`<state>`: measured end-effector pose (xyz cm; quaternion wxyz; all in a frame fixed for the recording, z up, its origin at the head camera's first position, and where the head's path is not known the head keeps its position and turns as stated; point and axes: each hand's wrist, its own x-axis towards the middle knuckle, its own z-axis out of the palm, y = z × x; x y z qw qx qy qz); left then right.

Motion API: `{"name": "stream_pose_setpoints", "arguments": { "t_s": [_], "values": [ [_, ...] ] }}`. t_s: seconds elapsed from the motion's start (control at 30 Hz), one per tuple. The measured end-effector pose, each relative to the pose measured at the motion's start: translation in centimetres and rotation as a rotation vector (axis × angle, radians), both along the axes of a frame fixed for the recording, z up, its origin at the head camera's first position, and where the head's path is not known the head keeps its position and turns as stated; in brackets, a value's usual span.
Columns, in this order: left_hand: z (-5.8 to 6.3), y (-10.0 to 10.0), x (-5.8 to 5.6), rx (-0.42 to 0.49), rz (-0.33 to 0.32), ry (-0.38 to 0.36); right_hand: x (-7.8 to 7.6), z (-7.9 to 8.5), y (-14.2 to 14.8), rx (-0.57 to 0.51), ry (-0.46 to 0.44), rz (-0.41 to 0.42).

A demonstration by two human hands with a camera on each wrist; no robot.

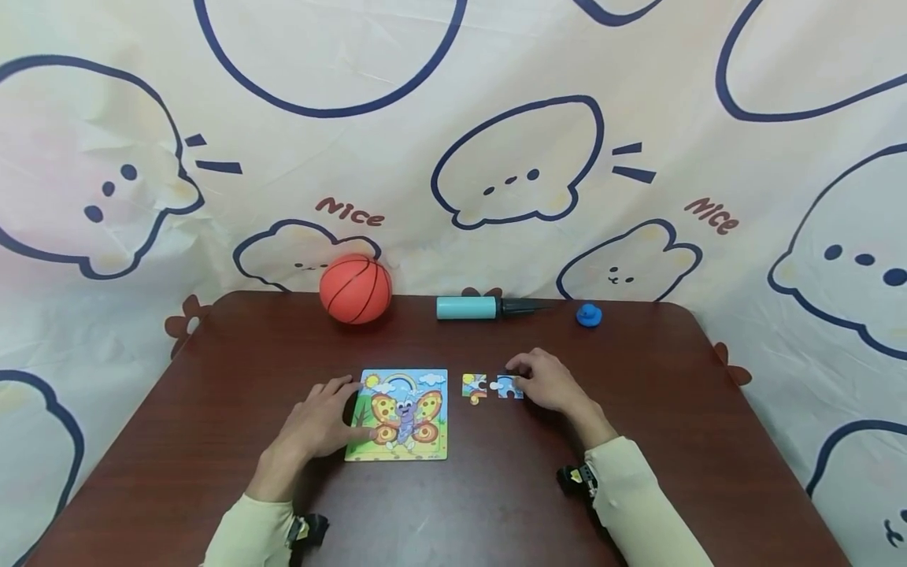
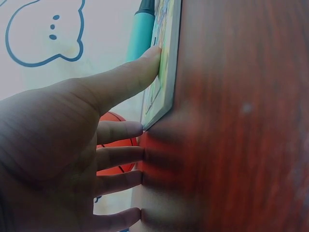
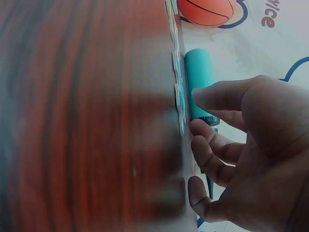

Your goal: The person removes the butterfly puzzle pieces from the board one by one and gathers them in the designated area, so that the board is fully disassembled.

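A square butterfly jigsaw puzzle (image 1: 405,415) lies flat on the table. At its left side is my left hand (image 1: 320,417), the thumb (image 2: 145,65) resting on the picture and the other fingers spread along the edge and tabletop. Right of the puzzle lie two loose pieces: a yellow-and-blue puzzle piece (image 1: 473,385) and a blue puzzle piece (image 1: 505,386), with a small gap between them. My right hand (image 1: 549,383) is at the right side of the blue piece, fingers loosely bent, thumb tip over its edge. The right wrist view shows the pieces only edge-on, so firm contact is unclear.
Along the back edge of the brown table (image 1: 425,512) sit an orange basketball (image 1: 355,288), a teal hand pump (image 1: 468,308) with a black nozzle, and a blue rubber duck (image 1: 589,315). Behind them hangs a cartoon-printed cloth (image 1: 397,157).
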<state>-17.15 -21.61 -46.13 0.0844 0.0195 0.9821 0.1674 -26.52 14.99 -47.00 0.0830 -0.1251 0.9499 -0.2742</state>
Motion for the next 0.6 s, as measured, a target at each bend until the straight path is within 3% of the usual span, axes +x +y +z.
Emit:
{"name": "stream_pose_setpoints", "arguments": {
  "t_s": [0.6],
  "values": [
    [0.3, 0.0, -0.1, -0.005, -0.009, -0.007, 1.0, 1.1, -5.5, 0.055, 0.088, 0.123]
  ]
}}
